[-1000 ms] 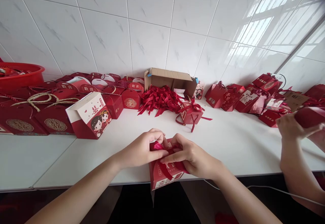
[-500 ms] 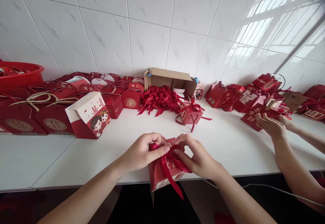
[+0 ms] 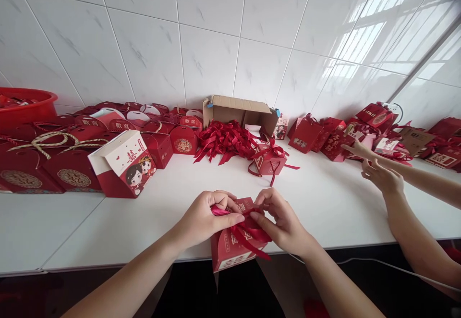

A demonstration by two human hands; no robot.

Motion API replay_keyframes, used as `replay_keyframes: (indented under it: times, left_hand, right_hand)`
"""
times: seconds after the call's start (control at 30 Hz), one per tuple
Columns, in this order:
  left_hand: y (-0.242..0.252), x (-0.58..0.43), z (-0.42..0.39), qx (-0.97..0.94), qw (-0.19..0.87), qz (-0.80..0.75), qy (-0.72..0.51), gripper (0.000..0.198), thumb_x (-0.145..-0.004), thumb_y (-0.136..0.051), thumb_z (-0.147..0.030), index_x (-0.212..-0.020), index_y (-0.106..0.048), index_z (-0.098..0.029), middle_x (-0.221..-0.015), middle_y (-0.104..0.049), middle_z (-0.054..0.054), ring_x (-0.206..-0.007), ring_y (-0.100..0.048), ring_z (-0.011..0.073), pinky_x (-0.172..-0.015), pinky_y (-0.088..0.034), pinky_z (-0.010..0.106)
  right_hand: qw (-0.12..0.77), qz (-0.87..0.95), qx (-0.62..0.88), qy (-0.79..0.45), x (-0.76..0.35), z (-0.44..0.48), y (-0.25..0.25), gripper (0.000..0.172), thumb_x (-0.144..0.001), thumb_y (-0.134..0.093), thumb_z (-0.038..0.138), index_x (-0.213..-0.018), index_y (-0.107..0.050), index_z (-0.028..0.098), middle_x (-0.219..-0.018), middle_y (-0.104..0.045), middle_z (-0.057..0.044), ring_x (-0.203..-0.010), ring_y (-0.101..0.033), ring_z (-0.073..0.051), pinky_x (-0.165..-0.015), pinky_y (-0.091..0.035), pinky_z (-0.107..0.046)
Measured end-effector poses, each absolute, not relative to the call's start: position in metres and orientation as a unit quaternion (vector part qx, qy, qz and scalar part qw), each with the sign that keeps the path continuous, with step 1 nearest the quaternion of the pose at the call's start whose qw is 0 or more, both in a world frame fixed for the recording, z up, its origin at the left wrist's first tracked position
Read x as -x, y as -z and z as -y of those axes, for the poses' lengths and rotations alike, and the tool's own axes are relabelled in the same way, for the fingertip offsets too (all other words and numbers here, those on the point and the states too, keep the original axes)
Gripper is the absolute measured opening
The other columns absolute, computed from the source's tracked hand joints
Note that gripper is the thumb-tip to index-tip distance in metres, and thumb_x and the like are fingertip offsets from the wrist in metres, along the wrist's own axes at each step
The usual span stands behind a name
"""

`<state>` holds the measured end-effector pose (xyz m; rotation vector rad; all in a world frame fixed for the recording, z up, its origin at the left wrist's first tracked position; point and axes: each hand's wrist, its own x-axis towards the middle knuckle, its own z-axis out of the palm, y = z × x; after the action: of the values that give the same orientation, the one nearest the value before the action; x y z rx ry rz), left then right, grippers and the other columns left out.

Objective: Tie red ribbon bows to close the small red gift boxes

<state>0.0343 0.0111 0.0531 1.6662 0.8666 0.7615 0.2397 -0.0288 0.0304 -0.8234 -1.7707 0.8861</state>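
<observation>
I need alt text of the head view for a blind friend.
Left hand and right hand hold a red ribbon on a red box at a white table's edge. Behind are a ribbon pile and more red boxes; another person's hands show at right.

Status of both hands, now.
Left hand: closed, pinching the shiny red satin ribbon.
Right hand: closed, pinching that ribbon on the red printed cardboard box.

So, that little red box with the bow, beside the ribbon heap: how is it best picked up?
Probably by both side walls of the red box, low down, coming from the near side. Its bow sits on top, where a grip could crush it; the ribbon heap lies to its left, and white tabletop in front.
</observation>
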Motion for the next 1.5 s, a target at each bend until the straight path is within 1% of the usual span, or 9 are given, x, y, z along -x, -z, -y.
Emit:
replay_keyframes:
  times: [0.27, 0.47, 0.6, 0.83, 0.97, 1.1, 1.23, 1.4, 1.5]
  left_hand:
    - [-0.051, -0.031, -0.014, -0.703, 0.526, -0.361, -0.314, 0.042, -0.066, -0.077, -0.026, -0.053, -0.038, -0.021, -0.086, -0.075, 0.005, -0.112, -0.061, 0.0273, -0.092, -0.045, 0.034]
    - [-0.056, -0.032, -0.013, -0.704, 0.522, -0.371, -0.306, 0.027, -0.080, -0.066, -0.036, -0.061, -0.061, -0.018, -0.088, -0.073, 0.008, -0.108, -0.063, 0.0285, -0.086, -0.048, 0.035]
    - [-0.056, -0.033, -0.012, -0.717, 0.510, -0.371, -0.297, 0.032, -0.076, -0.069, -0.031, -0.055, -0.049, -0.020, -0.095, -0.074, 0.008, -0.103, -0.065, 0.0265, -0.087, -0.047, 0.034]
    - [-0.052, -0.034, -0.016, -0.740, 0.482, -0.362, -0.297, 0.058, -0.071, -0.073, -0.027, -0.055, -0.017, -0.024, -0.076, -0.075, 0.005, -0.114, -0.059, 0.0261, -0.092, -0.043, 0.034]
    - [-0.053, -0.032, -0.017, -0.739, 0.487, -0.378, -0.272, 0.044, -0.069, -0.076, -0.030, -0.053, -0.035, -0.023, -0.080, -0.075, 0.004, -0.112, -0.061, 0.0270, -0.090, -0.045, 0.034]
    - [-0.055, -0.029, -0.015, -0.738, 0.487, -0.396, -0.248, 0.022, -0.071, -0.076, -0.036, -0.075, -0.065, -0.019, -0.098, -0.074, 0.007, -0.091, -0.068, 0.0259, -0.085, -0.049, 0.038]
    - [-0.053, -0.029, -0.014, -0.734, 0.493, -0.371, -0.283, 0.026, -0.070, -0.078, -0.034, -0.071, -0.056, -0.020, -0.103, -0.074, 0.007, -0.104, -0.065, 0.0275, -0.089, -0.049, 0.039]
    - [-0.053, -0.028, -0.013, -0.744, 0.486, -0.354, -0.292, 0.028, -0.072, -0.078, -0.030, -0.073, -0.052, -0.021, -0.094, -0.075, 0.006, -0.112, -0.062, 0.0269, -0.094, -0.047, 0.040]
    - [-0.053, -0.028, -0.012, -0.750, 0.472, -0.358, -0.294, 0.021, -0.073, -0.077, -0.029, -0.074, -0.057, -0.021, -0.095, -0.075, 0.005, -0.115, -0.060, 0.0260, -0.097, -0.046, 0.039]
  right_hand:
    - [0.519, 0.652, 0.357, -0.421, -0.244, 0.033, -0.025, 0.011, -0.094, -0.054, 0.018, -0.095, -0.045, 0.025, -0.079, -0.050, 0.004, -0.068, -0.048, -0.009, -0.061, -0.041, -0.021]
    - [0.513, 0.661, 0.350, -0.422, -0.241, 0.036, -0.027, 0.010, -0.095, -0.053, 0.018, -0.094, -0.045, 0.025, -0.079, -0.051, 0.004, -0.069, -0.051, -0.009, -0.064, -0.043, -0.022]
    - [0.534, 0.641, 0.369, -0.410, -0.243, 0.037, -0.028, 0.014, -0.092, -0.058, 0.018, -0.093, -0.047, 0.025, -0.079, -0.053, 0.004, -0.071, -0.052, -0.009, -0.065, -0.044, -0.021]
    - [0.597, 0.572, 0.394, -0.402, -0.245, 0.029, -0.025, 0.025, -0.084, -0.070, 0.023, -0.084, -0.045, 0.023, -0.072, -0.055, 0.005, -0.067, -0.053, -0.009, -0.062, -0.042, -0.020]
    - [0.594, 0.565, 0.410, -0.399, -0.242, 0.028, -0.023, 0.026, -0.084, -0.070, 0.027, -0.083, -0.045, 0.023, -0.073, -0.054, 0.004, -0.068, -0.054, -0.010, -0.063, -0.044, -0.022]
    - [0.563, 0.596, 0.414, -0.395, -0.245, 0.036, -0.026, 0.019, -0.090, -0.062, 0.032, -0.091, -0.045, 0.024, -0.081, -0.058, 0.001, -0.070, -0.054, -0.012, -0.065, -0.046, -0.025]
    - [0.562, 0.654, 0.443, -0.245, -0.255, 0.054, -0.034, 0.018, -0.093, -0.055, 0.040, -0.100, -0.049, 0.025, -0.100, -0.055, -0.007, -0.091, -0.056, -0.020, -0.076, -0.048, -0.035]
    - [0.413, 0.814, 0.407, 0.025, -0.244, 0.077, -0.041, 0.055, -0.073, -0.073, 0.058, -0.115, -0.057, 0.025, -0.133, -0.041, -0.016, -0.125, -0.038, -0.038, -0.097, -0.038, -0.052]
    - [0.354, 0.844, 0.388, 0.113, -0.225, 0.081, -0.036, 0.035, -0.081, -0.073, 0.039, -0.112, -0.063, 0.027, -0.141, -0.040, -0.013, -0.129, -0.034, -0.039, -0.097, -0.034, -0.053]
